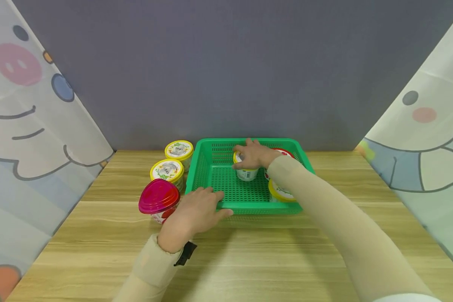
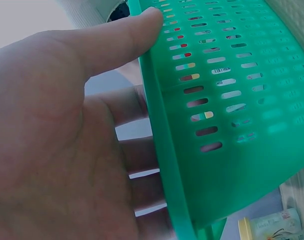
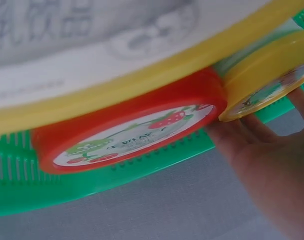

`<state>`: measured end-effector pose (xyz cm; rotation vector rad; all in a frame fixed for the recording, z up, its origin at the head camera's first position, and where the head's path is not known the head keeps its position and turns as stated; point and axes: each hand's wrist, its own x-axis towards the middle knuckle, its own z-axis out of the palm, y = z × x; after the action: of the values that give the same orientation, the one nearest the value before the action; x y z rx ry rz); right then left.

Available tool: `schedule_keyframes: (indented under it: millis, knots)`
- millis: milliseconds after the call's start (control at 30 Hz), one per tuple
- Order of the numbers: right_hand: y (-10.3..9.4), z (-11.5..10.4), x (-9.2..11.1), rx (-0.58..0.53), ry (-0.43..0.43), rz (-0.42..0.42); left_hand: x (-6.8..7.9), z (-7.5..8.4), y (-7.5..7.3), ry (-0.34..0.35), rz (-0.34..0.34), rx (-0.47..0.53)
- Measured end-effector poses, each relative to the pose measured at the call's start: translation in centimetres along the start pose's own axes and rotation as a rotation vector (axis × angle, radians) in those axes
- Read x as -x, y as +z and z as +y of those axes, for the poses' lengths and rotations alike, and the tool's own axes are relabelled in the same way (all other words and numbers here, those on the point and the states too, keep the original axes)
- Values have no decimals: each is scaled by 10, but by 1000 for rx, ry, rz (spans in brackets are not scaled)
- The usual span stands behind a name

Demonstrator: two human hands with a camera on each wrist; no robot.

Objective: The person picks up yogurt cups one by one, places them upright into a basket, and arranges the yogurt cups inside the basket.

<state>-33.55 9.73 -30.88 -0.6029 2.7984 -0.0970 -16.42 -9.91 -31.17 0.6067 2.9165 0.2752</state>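
Note:
My right hand reaches into the green plastic basket and grips a yellow-lidded tub by its lid. In the right wrist view, fingers lie around the edge of that yellow lid. Beside it, a red-lidded tub stands in the basket, partly covered by my right forearm in the head view. Another yellow-lidded tub sits at the basket's front right. My left hand holds the basket's front left corner, fingers over the rim and thumb along the outer front side.
Left of the basket, two yellow-lidded tubs and a tub with a magenta lid stand in a row on the wooden table. A grey wall rises behind the basket, and printed cartoon curtains flank both sides.

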Motion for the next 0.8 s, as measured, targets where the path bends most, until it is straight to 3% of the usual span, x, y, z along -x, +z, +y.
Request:
schedule_keyframes:
  millis: [400, 800]
  knots:
    - [-8, -3, 13, 23, 23, -8, 0, -1, 1, 9, 0, -6]
    - [-17, -5, 31, 24, -20, 21, 0, -1, 1, 14, 3, -16]
